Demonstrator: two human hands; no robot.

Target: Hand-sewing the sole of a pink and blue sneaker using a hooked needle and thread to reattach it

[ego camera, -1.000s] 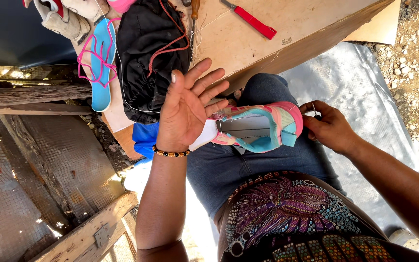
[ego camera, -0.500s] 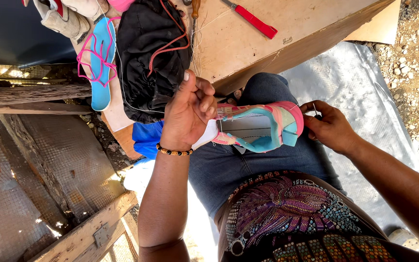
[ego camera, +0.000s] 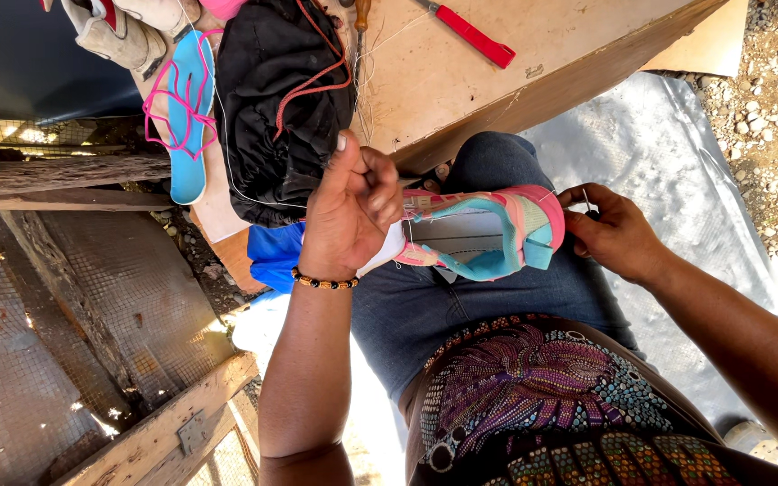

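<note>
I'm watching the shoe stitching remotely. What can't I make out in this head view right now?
- Toe end of the pink and teal shoe: covered by the left hand.
- Needle at the right hand: too small, hidden by fingertips.
- Red-handled tool: cut off by the top edge.
</note>
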